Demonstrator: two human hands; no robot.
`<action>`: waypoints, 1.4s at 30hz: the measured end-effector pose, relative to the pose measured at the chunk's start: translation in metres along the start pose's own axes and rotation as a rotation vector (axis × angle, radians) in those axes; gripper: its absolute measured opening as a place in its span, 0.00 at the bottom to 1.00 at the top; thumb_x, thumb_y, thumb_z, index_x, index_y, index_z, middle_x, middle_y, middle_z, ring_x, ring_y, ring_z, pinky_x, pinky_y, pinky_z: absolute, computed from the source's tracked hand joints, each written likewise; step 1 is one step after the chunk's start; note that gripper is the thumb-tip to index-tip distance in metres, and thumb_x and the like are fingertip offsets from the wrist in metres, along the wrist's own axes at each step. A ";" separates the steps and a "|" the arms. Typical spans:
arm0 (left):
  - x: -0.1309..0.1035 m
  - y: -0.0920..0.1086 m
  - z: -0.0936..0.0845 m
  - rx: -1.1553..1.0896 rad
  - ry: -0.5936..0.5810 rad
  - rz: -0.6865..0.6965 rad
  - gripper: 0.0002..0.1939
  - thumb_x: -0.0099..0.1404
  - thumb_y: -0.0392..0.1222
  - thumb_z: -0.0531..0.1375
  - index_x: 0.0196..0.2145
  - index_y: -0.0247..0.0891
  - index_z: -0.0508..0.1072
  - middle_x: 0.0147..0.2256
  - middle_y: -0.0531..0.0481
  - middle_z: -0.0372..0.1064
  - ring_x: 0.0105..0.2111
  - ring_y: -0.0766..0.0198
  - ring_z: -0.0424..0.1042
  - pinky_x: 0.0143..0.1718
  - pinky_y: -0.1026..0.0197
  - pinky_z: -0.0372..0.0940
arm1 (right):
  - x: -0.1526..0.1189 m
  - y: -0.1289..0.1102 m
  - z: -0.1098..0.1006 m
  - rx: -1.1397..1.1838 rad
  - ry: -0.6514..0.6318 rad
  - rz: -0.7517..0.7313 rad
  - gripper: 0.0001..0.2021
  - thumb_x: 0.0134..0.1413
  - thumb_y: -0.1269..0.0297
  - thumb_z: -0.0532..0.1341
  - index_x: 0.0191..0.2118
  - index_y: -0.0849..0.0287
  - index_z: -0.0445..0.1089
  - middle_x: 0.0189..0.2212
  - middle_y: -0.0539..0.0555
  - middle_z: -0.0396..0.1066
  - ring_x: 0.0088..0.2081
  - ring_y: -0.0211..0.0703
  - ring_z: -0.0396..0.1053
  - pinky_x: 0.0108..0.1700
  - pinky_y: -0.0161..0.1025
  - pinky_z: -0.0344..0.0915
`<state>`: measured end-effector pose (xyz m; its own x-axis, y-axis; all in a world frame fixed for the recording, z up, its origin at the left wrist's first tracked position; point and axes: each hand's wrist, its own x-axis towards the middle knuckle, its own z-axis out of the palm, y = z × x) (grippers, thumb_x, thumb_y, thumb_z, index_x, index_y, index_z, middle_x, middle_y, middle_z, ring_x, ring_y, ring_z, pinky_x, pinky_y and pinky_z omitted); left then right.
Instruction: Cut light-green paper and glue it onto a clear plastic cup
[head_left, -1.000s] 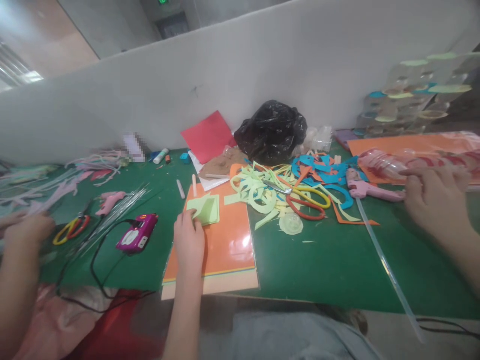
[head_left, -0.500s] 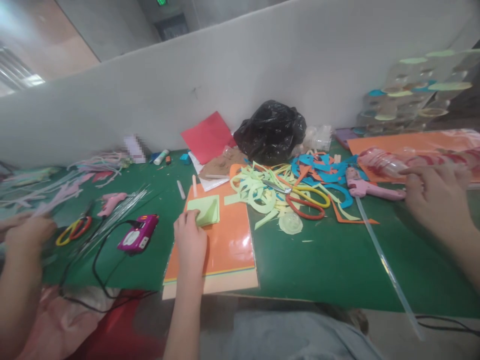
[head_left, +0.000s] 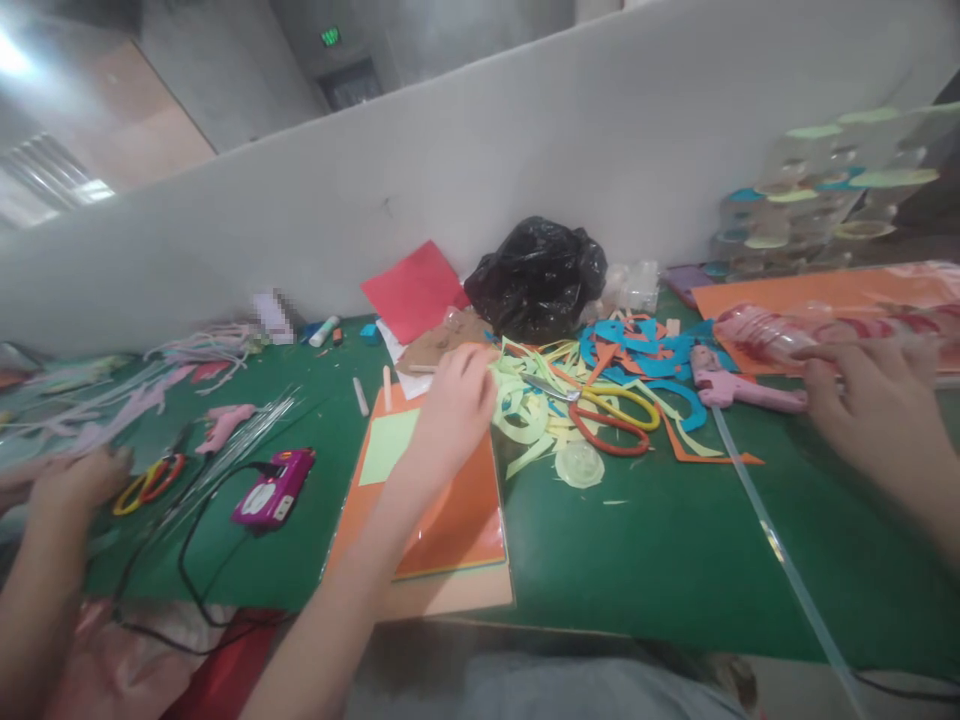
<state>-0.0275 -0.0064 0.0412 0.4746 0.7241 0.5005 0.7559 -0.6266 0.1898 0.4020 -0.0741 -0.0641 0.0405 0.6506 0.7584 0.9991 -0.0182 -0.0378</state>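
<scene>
My left hand (head_left: 457,400) reaches over the orange sheets (head_left: 457,520), its fingers bent at the left edge of the light green paper strips (head_left: 525,410); what the fingertips touch is hidden. A light green square (head_left: 386,447) lies on the orange stack, left of my wrist. On the right, my right hand (head_left: 870,400) is closed round the near side of a clear plastic bottle piece with red stripes (head_left: 765,335). Beside that hand lies a pink glue gun (head_left: 750,390) with a long clear glue stick (head_left: 772,540).
Scissors (head_left: 611,415) rest on the paper scraps. Behind are a black plastic bag (head_left: 536,275) and red paper (head_left: 416,290). To the left lie a magenta device (head_left: 275,488), a second pink glue gun (head_left: 223,425) and scissors (head_left: 150,483), near another person's hands (head_left: 86,475).
My left hand has moved right and away from me, off the light green square, to the edge of the strips. The square now lies uncovered. My right hand has stayed at the striped bottle piece.
</scene>
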 end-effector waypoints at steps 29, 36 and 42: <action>0.308 0.085 0.195 0.269 -0.525 0.625 0.16 0.65 0.36 0.60 0.50 0.30 0.75 0.48 0.35 0.71 0.45 0.55 0.72 0.43 0.59 0.64 | 0.010 -0.020 -0.021 0.107 0.009 -0.084 0.08 0.67 0.67 0.51 0.46 0.56 0.66 0.40 0.60 0.72 0.41 0.59 0.68 0.46 0.54 0.63; 0.303 0.089 0.186 0.175 -0.448 0.572 0.14 0.66 0.28 0.53 0.42 0.31 0.77 0.43 0.39 0.72 0.43 0.58 0.72 0.48 0.57 0.64 | 0.008 -0.017 -0.019 0.136 0.018 -0.055 0.08 0.69 0.66 0.51 0.44 0.57 0.67 0.40 0.60 0.72 0.42 0.57 0.67 0.47 0.53 0.63; 0.256 0.083 0.098 -0.083 -0.164 0.576 0.14 0.73 0.37 0.48 0.47 0.34 0.72 0.50 0.40 0.68 0.54 0.57 0.66 0.59 0.56 0.59 | 0.010 -0.017 -0.025 0.140 0.031 -0.056 0.10 0.69 0.66 0.51 0.43 0.58 0.68 0.40 0.62 0.73 0.43 0.59 0.69 0.48 0.55 0.63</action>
<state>0.2011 0.1551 0.1020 0.8654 0.2927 0.4068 0.3222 -0.9467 -0.0043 0.3860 -0.0863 -0.0399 -0.0123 0.6236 0.7817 0.9886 0.1248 -0.0839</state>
